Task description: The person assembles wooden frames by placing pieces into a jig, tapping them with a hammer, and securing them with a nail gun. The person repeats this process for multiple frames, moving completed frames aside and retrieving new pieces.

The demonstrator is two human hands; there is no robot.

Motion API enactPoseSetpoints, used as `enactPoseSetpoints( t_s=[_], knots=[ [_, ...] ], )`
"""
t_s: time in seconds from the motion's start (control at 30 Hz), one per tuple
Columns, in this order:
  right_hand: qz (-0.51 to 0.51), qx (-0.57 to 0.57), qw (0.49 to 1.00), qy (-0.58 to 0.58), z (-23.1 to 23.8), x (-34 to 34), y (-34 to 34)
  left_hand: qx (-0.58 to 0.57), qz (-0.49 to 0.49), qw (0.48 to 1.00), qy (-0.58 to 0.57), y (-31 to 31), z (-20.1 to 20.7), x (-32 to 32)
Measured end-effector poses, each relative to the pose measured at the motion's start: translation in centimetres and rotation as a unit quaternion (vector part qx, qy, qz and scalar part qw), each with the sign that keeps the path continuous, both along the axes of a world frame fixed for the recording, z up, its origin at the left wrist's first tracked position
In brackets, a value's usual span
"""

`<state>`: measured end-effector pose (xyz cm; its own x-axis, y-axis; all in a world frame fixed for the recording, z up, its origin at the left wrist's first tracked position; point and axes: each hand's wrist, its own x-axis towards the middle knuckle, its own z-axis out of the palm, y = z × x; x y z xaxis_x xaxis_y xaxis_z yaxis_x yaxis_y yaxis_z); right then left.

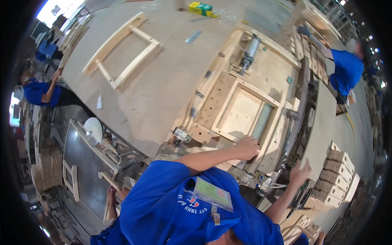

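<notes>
A light wooden frame (232, 96) lies in a wooden jig (210, 98) with a metal air cylinder (250, 51) at its far end. My left arm reaches across my body, and my left hand (247, 148) is closed on the near end of the wooden frame; its fingertips are partly hidden. My right hand (300, 173) is at the near edge of a flat greyish panel (324, 126) to the right of the jig. Its fingers are apart and nothing shows in them.
A second wooden frame (136, 67) and a white bottle (99, 102) rest on the large table (159, 81). A yellow-green box (200, 8) lies farther back. Stacked wooden parts (337, 175) stand at the right. Co-workers in blue are at both sides and lower left.
</notes>
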<state>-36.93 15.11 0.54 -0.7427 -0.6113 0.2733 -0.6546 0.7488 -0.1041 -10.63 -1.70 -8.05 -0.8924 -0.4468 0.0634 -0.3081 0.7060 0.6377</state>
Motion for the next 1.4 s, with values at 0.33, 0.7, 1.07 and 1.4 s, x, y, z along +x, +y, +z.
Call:
enactPoseSetpoints(
  t_s=[0.33,0.7,1.07,1.4],
  knots=[
    [-0.176,0.079,0.981,0.031,-0.7,-6.3,13.4,0.059,0.092,0.982,0.152,0.0,1.7,-0.1],
    [-0.146,0.029,0.981,-0.127,7.2,-6.8,14.4,0.151,0.078,0.974,0.147,0.7,2.8,1.0],
    [-0.107,-0.134,0.785,-0.595,7.9,12.9,0.0,0.585,-0.04,0.81,0.0,5.9,2.9,-0.7],
    [-0.077,-0.068,0.818,-0.565,3.8,14.5,-2.7,0.618,0.022,0.78,-0.097,5.3,0.3,0.2]
  ],
)
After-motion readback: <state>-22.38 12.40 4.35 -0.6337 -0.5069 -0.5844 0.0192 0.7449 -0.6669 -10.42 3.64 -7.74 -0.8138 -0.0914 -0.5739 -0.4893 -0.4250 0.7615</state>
